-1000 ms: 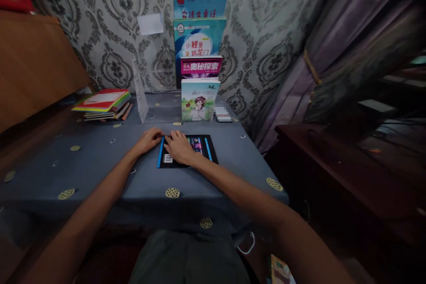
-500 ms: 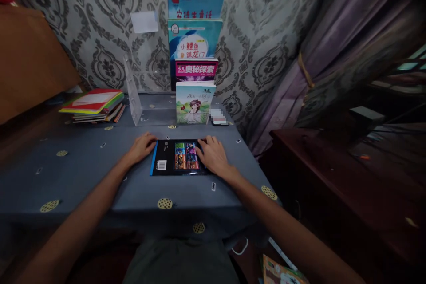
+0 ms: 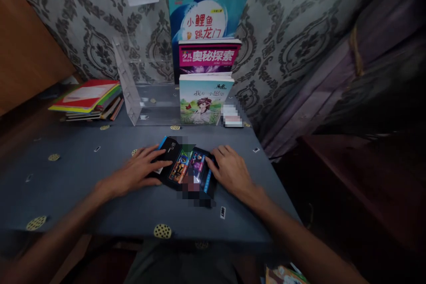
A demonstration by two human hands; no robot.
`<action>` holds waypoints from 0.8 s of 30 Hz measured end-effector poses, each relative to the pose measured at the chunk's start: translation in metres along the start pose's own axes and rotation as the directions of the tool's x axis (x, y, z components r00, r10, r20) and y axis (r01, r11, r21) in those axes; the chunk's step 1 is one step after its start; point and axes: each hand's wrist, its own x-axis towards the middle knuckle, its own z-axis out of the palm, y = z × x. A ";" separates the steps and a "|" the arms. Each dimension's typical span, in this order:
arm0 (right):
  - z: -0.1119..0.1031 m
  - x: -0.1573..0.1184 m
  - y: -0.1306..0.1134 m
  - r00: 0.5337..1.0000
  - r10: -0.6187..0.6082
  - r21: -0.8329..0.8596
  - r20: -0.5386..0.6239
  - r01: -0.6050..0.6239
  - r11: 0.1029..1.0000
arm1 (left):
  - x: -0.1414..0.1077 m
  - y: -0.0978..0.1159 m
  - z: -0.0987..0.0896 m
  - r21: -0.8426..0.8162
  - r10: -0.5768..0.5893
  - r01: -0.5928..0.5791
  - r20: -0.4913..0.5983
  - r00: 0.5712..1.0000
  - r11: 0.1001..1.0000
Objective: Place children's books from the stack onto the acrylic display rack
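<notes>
A black book point(image 3: 176, 173) with a blue spine edge and colourful pictures lies back cover up on the tablecloth, turned at an angle. Its cover bends near the middle, with the right part tilted up; part of it is pixelated. My left hand point(image 3: 141, 169) rests on the left part, fingers spread over the cover. At the right edge, my right hand point(image 3: 231, 171) has its thumb against the book and its other fingers curled beside it, seemingly gripping that side.
Behind stands a clear acrylic rack point(image 3: 128, 84) with several upright books point(image 3: 203, 106) in tiers. A pile of books and folders point(image 3: 88, 97) sits at the back left. A partly pixelated flat object point(image 3: 232, 116) lies right of the rack. The table's right edge borders a dark red cabinet point(image 3: 359, 186).
The book has turned clockwise and its cover is now bent. My left hand has moved from the book's left corner onto its cover; my right hand has shifted to the right edge. The view has moved closer.
</notes>
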 end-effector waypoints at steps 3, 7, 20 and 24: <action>-0.003 -0.011 0.001 1.000 0.004 -0.001 0.011 -0.004 1.000 | 0.007 -0.015 -0.010 -0.005 0.005 -0.005 -0.015 1.000 1.000; 0.001 -0.023 0.002 0.997 -0.073 0.061 -0.032 0.075 0.995 | 0.019 -0.024 -0.006 -0.031 -0.018 0.016 -0.092 0.996 0.999; 0.001 -0.014 0.005 0.955 -0.295 0.222 -0.013 0.291 0.931 | 0.042 0.000 0.016 0.144 -0.177 0.238 -0.345 0.922 0.961; 0.005 0.001 0.004 0.945 -0.320 0.264 -0.062 0.325 0.908 | 0.040 0.011 0.022 0.193 -0.204 0.288 -0.366 0.908 0.938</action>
